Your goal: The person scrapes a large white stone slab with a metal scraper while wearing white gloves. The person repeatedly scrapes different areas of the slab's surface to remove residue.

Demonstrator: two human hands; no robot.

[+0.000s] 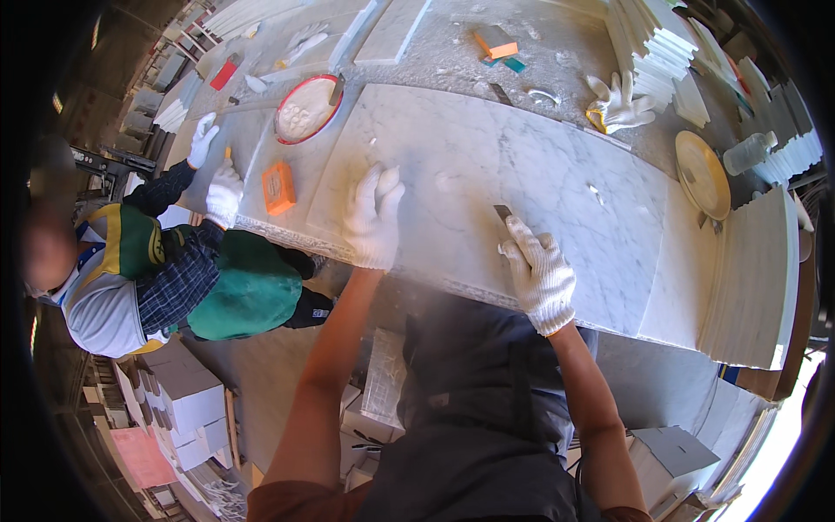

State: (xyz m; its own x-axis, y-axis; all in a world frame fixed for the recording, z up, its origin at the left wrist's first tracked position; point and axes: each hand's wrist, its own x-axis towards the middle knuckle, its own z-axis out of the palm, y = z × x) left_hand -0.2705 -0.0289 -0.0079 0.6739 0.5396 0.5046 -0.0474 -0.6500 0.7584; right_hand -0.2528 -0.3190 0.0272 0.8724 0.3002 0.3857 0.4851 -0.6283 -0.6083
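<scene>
Dark clothing [487, 409]: nearest, covering the wearer's lap, close against the bench [435, 76].
Right grip [541, 274]: gloved, apparently closed on a small dark blade [502, 211], its end pointing forward, perhaps for finger control.
Left grip [374, 217]: gloved, blurred, fingers open over the slab, perhaps for steadiness.
Marble slab [444, 191]: flat beneath both hands, probably for easy reach.
Red-rimmed bowl [304, 111]: beyond the left hand, a scraper [337, 90] at its rim, likely kept handy.
</scene>
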